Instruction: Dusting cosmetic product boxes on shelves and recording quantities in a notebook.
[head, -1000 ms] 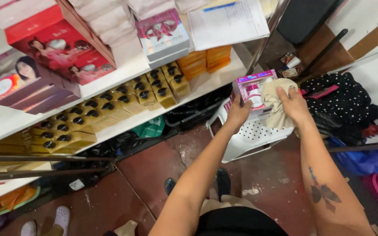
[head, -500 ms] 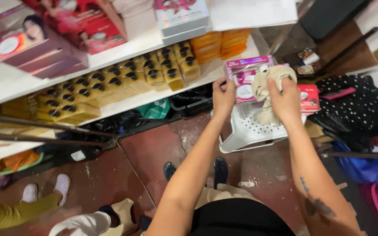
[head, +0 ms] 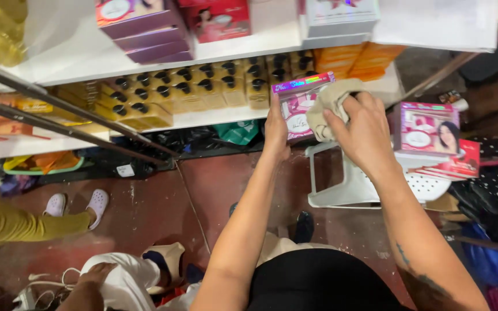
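Note:
My left hand (head: 276,128) grips the left edge of a pink and white boxed product (head: 299,103), held upright in front of the shelf. My right hand (head: 363,129) presses a beige cloth (head: 328,105) against the front of that box. Below my hands stands a white plastic stool (head: 354,183) carrying more pink boxes (head: 427,128) of the same kind.
A white shelf (head: 214,118) holds rows of yellow bottles with black caps (head: 194,89), and the shelf above carries purple and red boxes (head: 145,29). Another person sits on the red floor at lower left, with a yellow trouser leg (head: 12,222) and white clogs (head: 96,203).
The view has dropped and shifted right, so the shelves sit higher in frame. My right hand with the cloth has moved across the box's front; the seated person at lower left has come into view.

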